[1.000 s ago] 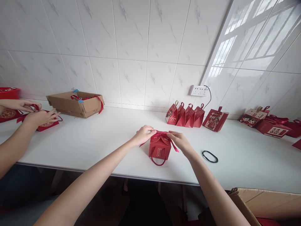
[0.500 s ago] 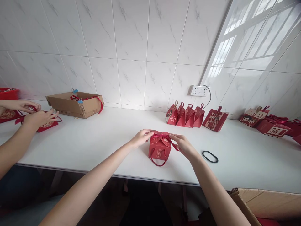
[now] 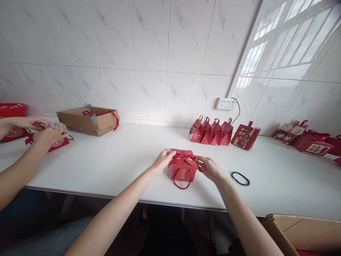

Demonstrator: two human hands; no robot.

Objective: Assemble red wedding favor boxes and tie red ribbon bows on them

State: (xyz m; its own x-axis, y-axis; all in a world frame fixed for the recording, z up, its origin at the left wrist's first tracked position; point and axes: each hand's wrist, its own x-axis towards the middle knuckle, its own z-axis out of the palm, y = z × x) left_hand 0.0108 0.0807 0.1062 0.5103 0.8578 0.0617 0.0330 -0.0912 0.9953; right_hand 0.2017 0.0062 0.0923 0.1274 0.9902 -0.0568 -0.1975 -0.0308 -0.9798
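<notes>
A small red gift box [image 3: 183,172] stands on the white table in front of me, with gold print and a twisted red cord handle hanging at its front. Across its scalloped folded top runs a dark red ribbon [image 3: 184,155], tied at the middle, one tail hanging at the left. My left hand [image 3: 163,160] pinches the ribbon at the box's upper left corner. At the upper right, my right hand [image 3: 209,168] has its thumb and fingers on the ribbon's other side; its fingertips are partly hidden.
Several red gift boxes [image 3: 211,134] line the wall, and more [image 3: 311,144] sit far right. A black ring-shaped band [image 3: 240,178] lies right of my hand. A cardboard tray [image 3: 85,122] holds ribbons. At left, a co-worker's hands [image 3: 49,133] handle a red box. An open carton [image 3: 306,227] is lower right.
The ribbon, stretched out sideways between my hands before, now has its left tail hanging down. My right fingers have spread a little. The view has shifted slightly.
</notes>
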